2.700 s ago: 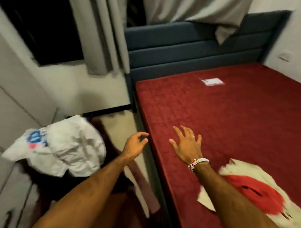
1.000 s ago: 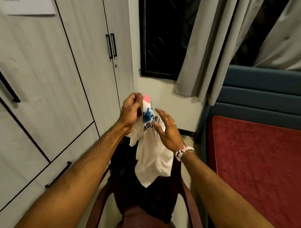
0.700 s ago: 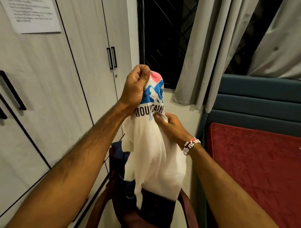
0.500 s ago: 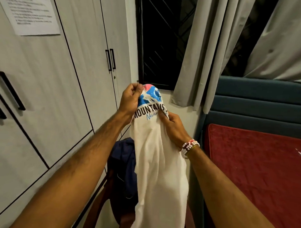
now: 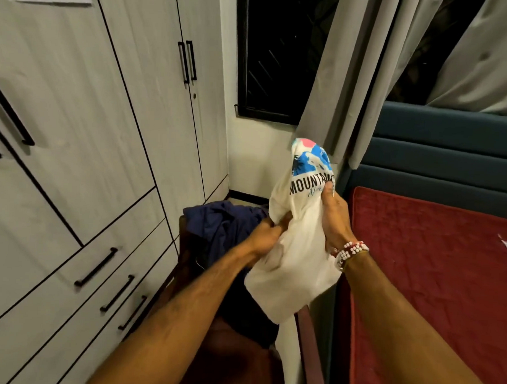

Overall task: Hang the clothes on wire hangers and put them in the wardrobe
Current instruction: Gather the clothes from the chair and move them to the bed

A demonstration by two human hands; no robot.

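Left hand grip clamped on white T-shirt; right hand pinches print.

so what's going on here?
A person holds a bunched white printed T-shirt in both hands. The left hand grips it lower down, and the right hand grips it just under the print. It hangs above a chair draped with navy clothing. The shirt is not yet hung, and the wardrobe doors are closed.
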